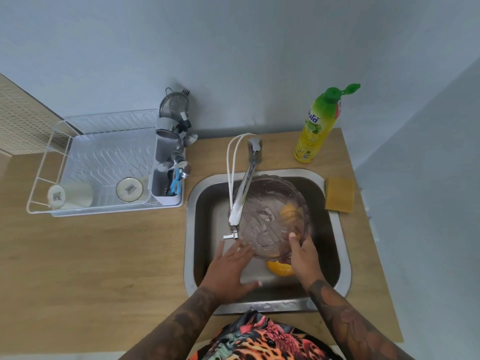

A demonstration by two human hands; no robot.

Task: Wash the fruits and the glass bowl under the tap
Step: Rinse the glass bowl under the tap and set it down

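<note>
A clear ribbed glass bowl [270,216] is held tilted over the steel sink [335,255], under the chrome tap [244,193]. My right hand [302,255] grips the bowl's near right rim, thumb inside. My left hand [228,268] is spread, fingers apart, its fingertips against the bowl's near left edge. An orange fruit [280,268] lies on the sink floor below the bowl. A second orange fruit [288,213] shows through the glass; whether it is in or beneath the bowl I cannot tell.
A yellow dish-soap bottle with an open green cap [319,126] stands behind the sink. A yellow sponge [340,194] lies on the right counter. Left of the sink sits a white dish rack [104,162] with cups and a utensil holder [168,165].
</note>
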